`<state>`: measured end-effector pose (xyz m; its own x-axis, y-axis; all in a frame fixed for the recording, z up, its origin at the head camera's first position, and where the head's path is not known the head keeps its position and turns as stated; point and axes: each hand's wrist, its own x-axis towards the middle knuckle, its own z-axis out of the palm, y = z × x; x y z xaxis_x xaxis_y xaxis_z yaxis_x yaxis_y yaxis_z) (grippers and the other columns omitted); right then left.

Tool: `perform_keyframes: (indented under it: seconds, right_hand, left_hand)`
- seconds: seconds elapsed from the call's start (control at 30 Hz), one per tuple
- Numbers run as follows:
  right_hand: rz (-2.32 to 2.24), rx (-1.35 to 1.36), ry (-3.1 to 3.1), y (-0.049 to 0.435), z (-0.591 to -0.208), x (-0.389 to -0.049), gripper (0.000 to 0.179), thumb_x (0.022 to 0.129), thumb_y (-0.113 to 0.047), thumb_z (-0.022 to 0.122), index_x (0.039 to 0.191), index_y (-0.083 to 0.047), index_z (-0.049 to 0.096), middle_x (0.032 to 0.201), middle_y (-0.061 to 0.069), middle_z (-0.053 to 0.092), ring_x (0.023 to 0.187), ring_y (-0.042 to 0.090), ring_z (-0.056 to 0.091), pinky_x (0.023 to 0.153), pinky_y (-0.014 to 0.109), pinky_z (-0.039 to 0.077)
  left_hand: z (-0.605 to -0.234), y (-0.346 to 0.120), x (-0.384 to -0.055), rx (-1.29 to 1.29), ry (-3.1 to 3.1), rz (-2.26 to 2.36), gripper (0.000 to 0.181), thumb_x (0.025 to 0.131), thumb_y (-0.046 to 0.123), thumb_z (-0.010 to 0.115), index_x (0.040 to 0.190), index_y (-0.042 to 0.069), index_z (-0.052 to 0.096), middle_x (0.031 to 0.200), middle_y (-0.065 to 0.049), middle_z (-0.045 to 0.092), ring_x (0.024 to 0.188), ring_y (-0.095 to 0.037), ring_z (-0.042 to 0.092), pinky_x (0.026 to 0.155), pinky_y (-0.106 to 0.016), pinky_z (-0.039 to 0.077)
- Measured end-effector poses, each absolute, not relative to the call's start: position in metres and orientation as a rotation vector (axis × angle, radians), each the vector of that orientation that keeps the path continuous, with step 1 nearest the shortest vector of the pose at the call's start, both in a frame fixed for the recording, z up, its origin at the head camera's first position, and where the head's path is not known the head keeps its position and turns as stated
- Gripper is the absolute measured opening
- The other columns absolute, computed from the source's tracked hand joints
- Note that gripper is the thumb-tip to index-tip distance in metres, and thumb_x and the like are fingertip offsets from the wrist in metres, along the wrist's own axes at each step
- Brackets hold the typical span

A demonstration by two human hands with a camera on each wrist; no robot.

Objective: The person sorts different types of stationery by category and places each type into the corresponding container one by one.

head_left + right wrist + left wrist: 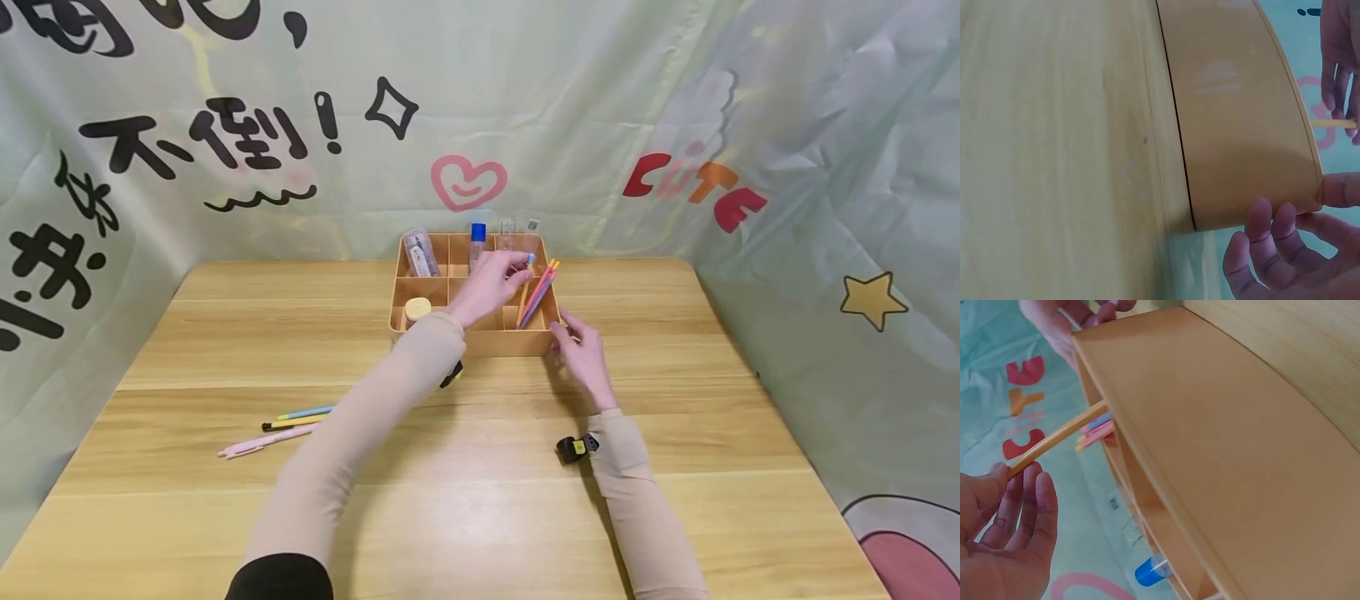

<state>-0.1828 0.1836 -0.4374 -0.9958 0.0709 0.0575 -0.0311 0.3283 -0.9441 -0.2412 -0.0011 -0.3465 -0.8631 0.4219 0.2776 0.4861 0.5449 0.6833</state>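
Note:
My left hand point(487, 285) pinches the upper end of an orange-yellow pencil point(1054, 439) between thumb and fingertips. The pencil's lower end is inside the front right compartment of a tan desk organizer point(487, 343). Beside it in that compartment lean a pink pen point(538, 290) and a purple-blue pen point(542, 300), tilted to the right. My right hand point(583, 354) holds the organizer's front right corner, thumb at the rim and curled fingers against the outer wall point(1241, 125). In the head view my left hand hides part of the middle compartments.
Other compartments hold a clear case point(422, 253), a blue-capped tube point(477, 235), a clear item point(507, 233) and a jar with a cream lid point(417, 310). Several pens point(270, 440) lie on the table point(480, 500) at left, partly behind my left forearm. A printed cloth point(570, 100) hangs behind.

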Motion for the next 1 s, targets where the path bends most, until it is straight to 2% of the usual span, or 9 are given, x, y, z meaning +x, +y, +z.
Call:
perform_keyframes:
  seconds: [0.13, 0.23, 0.33, 0.47, 0.57, 0.7, 0.77, 0.93, 1.0]
  right_hand:
    - [1.798, -0.033, -2.473, 0.182, -0.439, -0.183, 0.044, 0.103, -0.014, 0.053, 0.144, 0.002, 0.051, 0.086, 0.024, 0.062, 0.058, 0.014, 0.063, 0.054, 0.027, 0.055]
    - [1.815, -0.035, -2.462, 0.181, -0.440, -0.184, 0.044, 0.103, -0.014, 0.053, 0.144, 0.002, 0.051, 0.087, 0.026, 0.063, 0.058, 0.012, 0.062, 0.054, 0.025, 0.054]
    - [1.832, -0.037, -2.454, 0.181, -0.441, -0.184, 0.045, 0.103, -0.014, 0.052, 0.145, 0.001, 0.050, 0.090, 0.029, 0.064, 0.058, 0.010, 0.062, 0.053, 0.024, 0.054]
    - [1.851, -0.040, -2.443, 0.182, -0.443, -0.185, 0.045, 0.103, -0.014, 0.052, 0.145, 0.001, 0.050, 0.093, 0.032, 0.065, 0.058, 0.011, 0.062, 0.052, 0.024, 0.054]
    - [1.855, -0.051, -2.442, 0.182, -0.444, -0.185, 0.044, 0.103, -0.015, 0.052, 0.145, 0.000, 0.050, 0.089, 0.028, 0.065, 0.058, 0.011, 0.062, 0.052, 0.024, 0.053]
    - [1.847, -0.059, -2.446, 0.182, -0.444, -0.185, 0.045, 0.104, -0.017, 0.052, 0.146, -0.003, 0.050, 0.089, 0.025, 0.064, 0.059, 0.013, 0.062, 0.053, 0.025, 0.053]
    - [1.847, -0.058, -2.443, 0.182, -0.442, -0.184, 0.045, 0.104, -0.017, 0.053, 0.147, -0.003, 0.050, 0.087, 0.023, 0.064, 0.059, 0.014, 0.062, 0.053, 0.026, 0.053]
    - [1.880, -0.069, -2.430, 0.182, -0.438, -0.183, 0.046, 0.103, -0.017, 0.054, 0.147, -0.002, 0.049, 0.076, 0.006, 0.063, 0.059, 0.015, 0.061, 0.052, 0.026, 0.053]
    - [1.900, -0.076, -2.428, 0.182, -0.438, -0.183, 0.047, 0.103, -0.017, 0.055, 0.147, -0.002, 0.048, 0.072, 0.001, 0.062, 0.058, 0.014, 0.061, 0.051, 0.025, 0.052]
  left_hand:
    - [-0.353, 0.004, -0.246, -0.774, -2.741, -1.175, 0.031, 0.101, 0.013, 0.060, 0.129, 0.002, 0.066, 0.114, -0.013, 0.075, 0.088, -0.019, 0.068, 0.073, -0.025, 0.053]
    - [-0.357, 0.006, -0.247, -0.751, -2.754, -1.201, 0.033, 0.102, 0.012, 0.059, 0.133, 0.001, 0.063, 0.115, -0.014, 0.075, 0.085, -0.019, 0.068, 0.071, -0.026, 0.053]
    - [-0.361, 0.006, -0.246, -0.749, -2.754, -1.212, 0.037, 0.102, 0.010, 0.057, 0.137, -0.001, 0.059, 0.117, -0.014, 0.074, 0.091, -0.021, 0.071, 0.077, -0.027, 0.057]
    - [-0.367, 0.001, -0.240, -0.754, -2.747, -1.244, 0.039, 0.103, 0.010, 0.056, 0.140, -0.001, 0.056, 0.124, -0.014, 0.072, 0.107, -0.024, 0.071, 0.093, -0.031, 0.057]
    - [-0.372, -0.007, -0.231, -0.732, -2.717, -1.314, 0.038, 0.104, 0.014, 0.055, 0.140, 0.002, 0.057, 0.130, -0.015, 0.069, 0.111, -0.025, 0.071, 0.095, -0.034, 0.057]
    - [-0.377, -0.024, -0.211, -0.670, -2.638, -1.462, 0.036, 0.105, 0.020, 0.053, 0.137, 0.005, 0.062, 0.126, -0.013, 0.072, 0.108, -0.023, 0.072, 0.083, -0.031, 0.058]
    - [-0.378, -0.035, -0.198, -0.638, -2.585, -1.541, 0.034, 0.105, 0.020, 0.053, 0.134, 0.005, 0.064, 0.120, -0.012, 0.074, 0.105, -0.023, 0.073, 0.081, -0.031, 0.059]
    - [-0.384, -0.073, -0.165, -0.622, -2.532, -1.645, 0.031, 0.103, 0.022, 0.058, 0.128, 0.006, 0.068, 0.117, -0.012, 0.075, 0.106, -0.024, 0.073, 0.091, -0.035, 0.059]
    - [-0.389, -0.095, -0.154, -0.638, -2.546, -1.656, 0.030, 0.103, 0.021, 0.059, 0.128, 0.006, 0.068, 0.117, -0.013, 0.075, 0.106, -0.027, 0.072, 0.091, -0.032, 0.058]
